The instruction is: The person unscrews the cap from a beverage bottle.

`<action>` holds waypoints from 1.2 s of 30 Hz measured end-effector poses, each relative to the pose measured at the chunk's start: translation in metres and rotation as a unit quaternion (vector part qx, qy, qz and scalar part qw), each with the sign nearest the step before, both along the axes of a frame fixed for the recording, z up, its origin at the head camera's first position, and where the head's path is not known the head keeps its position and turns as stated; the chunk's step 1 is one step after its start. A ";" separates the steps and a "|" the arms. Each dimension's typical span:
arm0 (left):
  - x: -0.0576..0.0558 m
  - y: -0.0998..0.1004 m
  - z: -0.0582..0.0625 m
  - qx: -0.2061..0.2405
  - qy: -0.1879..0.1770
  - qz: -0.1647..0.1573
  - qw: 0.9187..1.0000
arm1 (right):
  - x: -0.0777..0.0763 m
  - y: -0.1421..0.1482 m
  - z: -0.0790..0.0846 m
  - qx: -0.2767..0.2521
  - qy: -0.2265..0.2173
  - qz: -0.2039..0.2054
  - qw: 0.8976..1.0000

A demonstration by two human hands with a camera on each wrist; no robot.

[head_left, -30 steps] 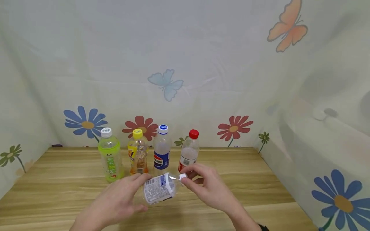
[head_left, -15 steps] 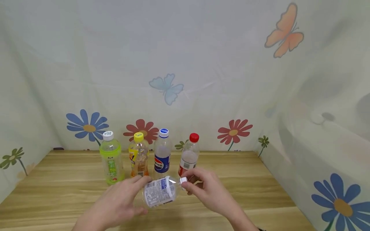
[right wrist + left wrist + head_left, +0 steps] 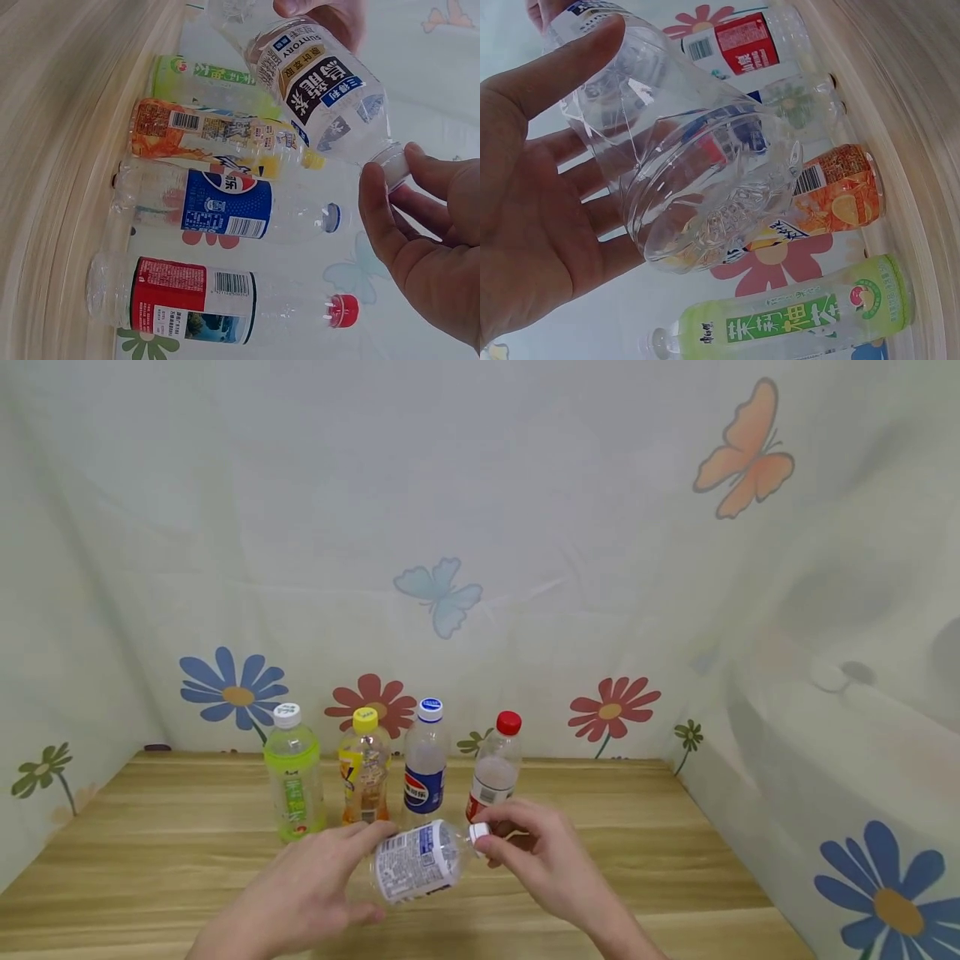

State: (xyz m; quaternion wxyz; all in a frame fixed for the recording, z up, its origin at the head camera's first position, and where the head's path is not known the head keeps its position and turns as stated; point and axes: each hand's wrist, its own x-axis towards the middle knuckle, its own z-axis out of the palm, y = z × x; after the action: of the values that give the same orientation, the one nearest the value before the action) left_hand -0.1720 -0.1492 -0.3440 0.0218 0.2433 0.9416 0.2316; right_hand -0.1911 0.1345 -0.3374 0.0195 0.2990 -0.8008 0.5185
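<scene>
A clear plastic bottle [image 3: 416,862] with a white and blue label is held tilted on its side over the table, its neck pointing right. My left hand [image 3: 303,881] grips its base end, thumb and fingers around the clear body [image 3: 697,187]. At the other end, my right hand [image 3: 543,860] pinches the white cap [image 3: 479,832] between thumb and forefinger; in the right wrist view the cap [image 3: 394,165] sits on the neck. The bottle looks empty of liquid.
Upright behind the hands stand a green-label bottle [image 3: 294,781], a yellow-capped bottle [image 3: 365,768], a blue-label bottle [image 3: 425,768] and a red-capped bottle [image 3: 497,768]. They line the wooden table [image 3: 622,852] before a flower-printed cloth backdrop [image 3: 525,527].
The head view has shifted slightly, so everything sits a little lower in it. Both hands keep their hold on the bottle and its cap, with the right fingers slightly shifted on the cap.
</scene>
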 end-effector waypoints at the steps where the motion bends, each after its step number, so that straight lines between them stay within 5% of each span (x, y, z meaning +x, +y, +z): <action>1: 0.000 0.000 0.000 0.001 0.001 -0.002 1.000 | 0.000 0.000 -0.001 -0.002 0.009 0.003 1.000; 7: 0.001 0.000 -0.001 -0.001 0.003 -0.003 1.000 | -0.001 0.001 -0.005 -0.011 0.047 0.028 0.998; 16: -0.001 0.000 -0.002 -0.008 0.011 -0.003 1.000 | -0.004 0.003 -0.004 -0.003 0.041 0.051 0.998; 23: -0.002 0.000 -0.001 0.011 -0.041 0.003 0.999 | -0.004 0.004 -0.005 0.005 0.079 0.071 0.994; 36: 0.000 -0.002 -0.001 0.002 -0.029 0.004 1.000 | -0.004 0.004 -0.005 0.021 0.111 0.092 0.989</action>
State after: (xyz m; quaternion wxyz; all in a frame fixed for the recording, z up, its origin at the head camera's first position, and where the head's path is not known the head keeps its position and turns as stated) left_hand -0.1718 -0.1515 -0.3451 0.0473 0.2325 0.9411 0.2408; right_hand -0.1947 0.1390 -0.3426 0.0540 0.4273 -0.7738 0.4645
